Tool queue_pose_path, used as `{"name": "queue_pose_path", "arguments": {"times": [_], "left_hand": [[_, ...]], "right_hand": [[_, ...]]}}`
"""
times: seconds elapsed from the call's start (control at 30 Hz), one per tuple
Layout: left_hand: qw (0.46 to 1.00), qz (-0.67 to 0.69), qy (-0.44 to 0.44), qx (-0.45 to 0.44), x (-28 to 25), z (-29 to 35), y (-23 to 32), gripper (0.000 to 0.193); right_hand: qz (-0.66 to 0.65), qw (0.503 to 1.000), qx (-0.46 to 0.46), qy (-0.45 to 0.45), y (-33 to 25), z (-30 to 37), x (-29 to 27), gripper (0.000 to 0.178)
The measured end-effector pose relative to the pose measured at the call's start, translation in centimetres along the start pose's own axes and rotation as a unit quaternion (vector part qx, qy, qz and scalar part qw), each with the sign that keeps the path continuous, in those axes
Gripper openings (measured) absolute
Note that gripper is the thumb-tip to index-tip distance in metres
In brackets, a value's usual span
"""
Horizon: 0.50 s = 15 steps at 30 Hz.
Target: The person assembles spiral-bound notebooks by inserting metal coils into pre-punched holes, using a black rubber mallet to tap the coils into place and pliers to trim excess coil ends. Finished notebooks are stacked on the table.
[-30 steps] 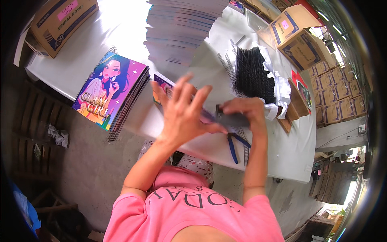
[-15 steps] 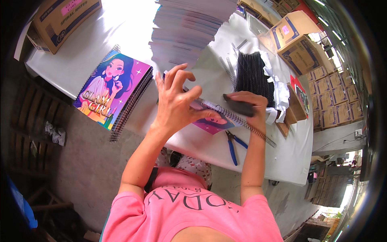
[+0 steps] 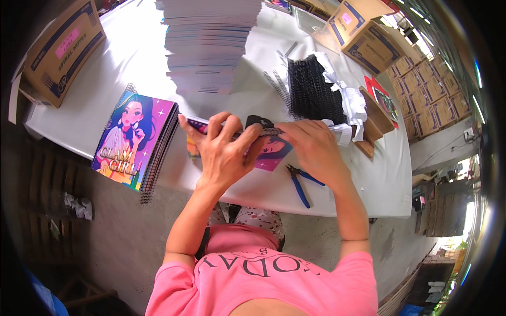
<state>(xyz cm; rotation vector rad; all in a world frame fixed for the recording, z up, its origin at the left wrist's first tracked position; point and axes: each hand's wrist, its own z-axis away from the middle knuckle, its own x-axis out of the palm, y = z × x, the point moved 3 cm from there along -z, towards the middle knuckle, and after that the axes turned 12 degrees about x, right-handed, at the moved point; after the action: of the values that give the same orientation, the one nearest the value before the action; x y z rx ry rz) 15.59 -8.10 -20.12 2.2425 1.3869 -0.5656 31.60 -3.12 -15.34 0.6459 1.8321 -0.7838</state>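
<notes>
A notebook [image 3: 274,152] with a pink and purple illustrated cover is held at the table's near side, its bound edge tipped up. My left hand [image 3: 224,150] is closed around it, fingers over the top edge. My right hand [image 3: 316,150] has its fingertips pressed on the dark spiral coil [image 3: 271,131] along that edge; the coil's far end is hidden. Just beyond the fingers sits a black object [image 3: 259,121], mostly hidden, its kind unclear. Blue-handled pliers [image 3: 299,189] lie open below my right hand. Finished-looking spiral notebooks [image 3: 132,142] are piled to the left.
A tall stack of unbound paper blocks [image 3: 205,47] stands beyond my hands. Black spiral coils [image 3: 316,89] lie bundled on white wrapping to the right, beside a wooden piece [image 3: 377,126]. Cardboard boxes stand at the far left [image 3: 66,52] and far right [image 3: 369,47].
My right hand has moved left onto the notebook's bound edge. The black object it held now lies beyond my fingers, and the coil no longer sticks out to the right. My view has shifted.
</notes>
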Motion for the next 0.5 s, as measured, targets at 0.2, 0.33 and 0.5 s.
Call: {"name": "queue_pose_path", "arguments": {"times": [0.2,0.33,0.5], "left_hand": [[0.999,-0.001,-0.037,-0.026,-0.5,0.4,0.1,0.017],[0.999,0.022,-0.026,-0.04,-0.8,0.7,0.4,0.016],[0.998,0.048,-0.008,-0.044,-1.1,0.4,1.0,0.014]], "right_hand": [[-0.013,0.996,0.081,-0.033,-0.7,-0.6,-1.1,0.027],[-0.032,0.999,0.002,0.041,-0.5,-0.2,0.1,0.023],[-0.024,0.998,0.038,0.054,-1.0,-0.3,-0.7,0.022]]}}
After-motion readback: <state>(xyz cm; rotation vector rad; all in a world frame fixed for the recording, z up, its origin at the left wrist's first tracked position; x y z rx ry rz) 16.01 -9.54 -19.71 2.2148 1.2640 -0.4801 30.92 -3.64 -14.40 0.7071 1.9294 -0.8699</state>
